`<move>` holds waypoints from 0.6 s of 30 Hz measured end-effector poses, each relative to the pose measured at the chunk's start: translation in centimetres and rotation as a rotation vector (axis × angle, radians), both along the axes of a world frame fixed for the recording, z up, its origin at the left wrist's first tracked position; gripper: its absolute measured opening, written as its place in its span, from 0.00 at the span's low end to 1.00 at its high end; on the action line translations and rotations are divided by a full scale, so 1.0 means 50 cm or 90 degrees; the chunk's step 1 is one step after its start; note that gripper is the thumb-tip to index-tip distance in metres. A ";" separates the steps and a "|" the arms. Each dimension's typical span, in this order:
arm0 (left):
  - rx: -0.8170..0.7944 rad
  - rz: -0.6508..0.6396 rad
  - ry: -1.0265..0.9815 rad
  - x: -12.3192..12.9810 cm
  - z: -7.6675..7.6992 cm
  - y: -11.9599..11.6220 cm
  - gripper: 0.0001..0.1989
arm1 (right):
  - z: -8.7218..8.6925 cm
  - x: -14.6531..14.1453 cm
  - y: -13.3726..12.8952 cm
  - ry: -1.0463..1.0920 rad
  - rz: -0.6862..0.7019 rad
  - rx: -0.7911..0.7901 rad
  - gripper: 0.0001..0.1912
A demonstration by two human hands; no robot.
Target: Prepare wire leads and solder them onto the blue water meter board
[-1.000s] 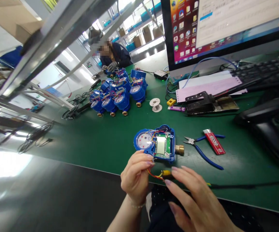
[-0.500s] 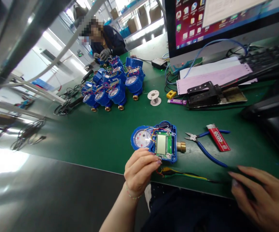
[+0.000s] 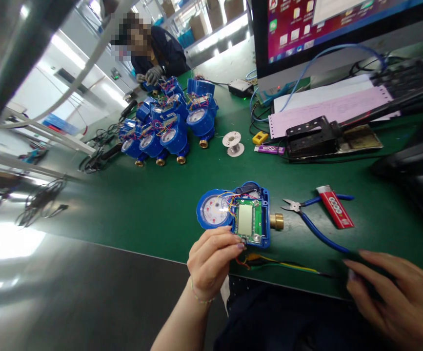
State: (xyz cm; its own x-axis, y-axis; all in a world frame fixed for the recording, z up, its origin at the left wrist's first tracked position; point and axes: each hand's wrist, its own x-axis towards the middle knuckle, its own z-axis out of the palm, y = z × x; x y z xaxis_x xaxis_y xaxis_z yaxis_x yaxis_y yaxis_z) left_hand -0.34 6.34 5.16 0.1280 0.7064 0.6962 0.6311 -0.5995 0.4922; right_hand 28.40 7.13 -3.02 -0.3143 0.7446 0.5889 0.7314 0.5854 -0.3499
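A blue water meter with an open housing lies on the green table, its circuit board and grey display facing up. My left hand pinches at the lower edge of the board; what lies between its fingertips is too small to name. Just below the meter, yellow, green and black leads run right towards my right hand. That hand hovers at the table's front edge with fingers apart, holding nothing visible. Blue-handled cutters lie between the meter and my right hand, under a red packet.
Several blue meters stand at the back left, near a person with gloved hands. A white spool, a yellow piece and a black bracket lie ahead. Monitor and keyboard are at the back right.
The camera view has shifted slightly. My left hand stays at the board's lower edge, and my right hand has barely moved, still with its fingers apart.
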 end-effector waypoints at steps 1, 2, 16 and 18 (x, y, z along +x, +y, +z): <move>-0.005 -0.002 -0.004 0.000 0.001 0.000 0.06 | 0.000 -0.001 -0.001 0.002 -0.007 -0.005 0.05; -0.011 -0.004 -0.007 0.000 0.002 0.001 0.06 | -0.001 -0.002 -0.001 0.004 -0.014 -0.012 0.06; -0.003 -0.032 -0.017 -0.005 -0.006 0.023 0.09 | 0.002 -0.001 0.004 -0.020 -0.002 0.009 0.07; -0.004 -0.042 -0.018 -0.009 -0.004 0.029 0.09 | 0.001 0.003 0.007 -0.042 0.019 0.039 0.07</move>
State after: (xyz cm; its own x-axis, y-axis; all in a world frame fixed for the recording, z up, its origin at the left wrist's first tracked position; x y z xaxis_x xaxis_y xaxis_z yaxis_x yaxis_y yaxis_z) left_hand -0.77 7.81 4.95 0.1548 0.7013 0.6959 0.5762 -0.6362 0.5130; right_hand 28.56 7.48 -2.98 -0.3757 0.6974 0.6103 0.7337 0.6261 -0.2639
